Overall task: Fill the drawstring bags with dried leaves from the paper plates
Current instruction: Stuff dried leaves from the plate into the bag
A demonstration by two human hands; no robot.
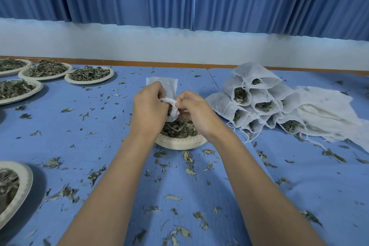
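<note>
Leaf crumbs: many small dried leaf crumbs (189, 166) are scattered on the blue table (99, 126) close by. Spills look easy here, so the work is best kept low.
Plate: a round pale paper plate (179, 144) heaped with dried green leaves (179, 129) is set right under both hands. The bag is best kept over it, so dropped leaves are caught.
Left hand: the left hand (148, 110) is curled round the white cloth drawstring bag (170, 87). Its fingers are closed tight on the cloth near the mouth.
Right hand: the right hand (196, 113) is closed too, and the crumpled bag edge is pinched by its fingertips. It cannot be told if leaves are held inside as well.
Bag mouth: the bag is held between both hands, just above the plate. The mouth seems to be getting pulled open. It should be spread wide first, and the thin cloth should be tugged gently.
Filled bags: a pile of stuffed white bags (257, 96) is stacked farther back on the right.
Far plates: more leaf-filled paper plates (89, 82) are laid out at the far left.
</note>
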